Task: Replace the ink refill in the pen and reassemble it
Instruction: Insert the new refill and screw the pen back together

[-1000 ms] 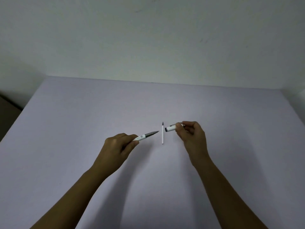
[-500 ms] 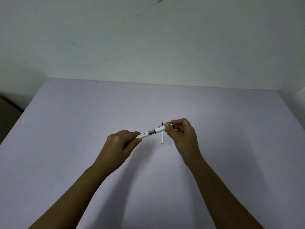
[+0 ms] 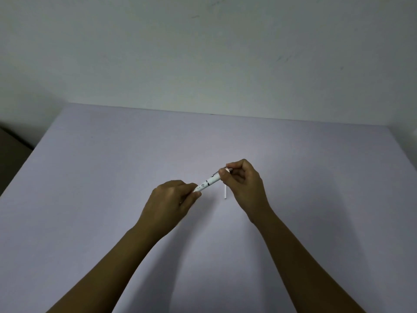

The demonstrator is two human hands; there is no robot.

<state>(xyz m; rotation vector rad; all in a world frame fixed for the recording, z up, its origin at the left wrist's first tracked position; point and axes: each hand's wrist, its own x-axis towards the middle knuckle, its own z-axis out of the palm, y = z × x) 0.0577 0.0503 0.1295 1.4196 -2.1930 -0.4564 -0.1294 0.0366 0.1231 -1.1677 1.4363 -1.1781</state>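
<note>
Head view, both of my hands over the pale lavender table (image 3: 112, 177), roughly centre, forearms bare.

Left hand (image 3: 171, 199): fingers curled and pinched onto the lower, nearer end of the white pen (image 3: 208, 182). Right hand (image 3: 242, 181): thumb and fingertips closed on the pen's upper, farther end, where a metal clip shows. The two hands are apart, joined only by the pen between them.

Pen: held off the table, tilted, running from near-left up to far-right. Barrel white with small printed marks and a silver band around its middle. The two halves appear joined into one straight body; I cannot tell whether the joint is fully seated.

Loose ink refill (image 3: 225, 192): thin white stick lying flat on the table, just below the right hand and to the right of the pen. Only its near end shows; the far end is hidden behind the right hand's fingers. Not touched by either hand.

Behind the table: plain scuffed wall (image 3: 203, 53).
</note>
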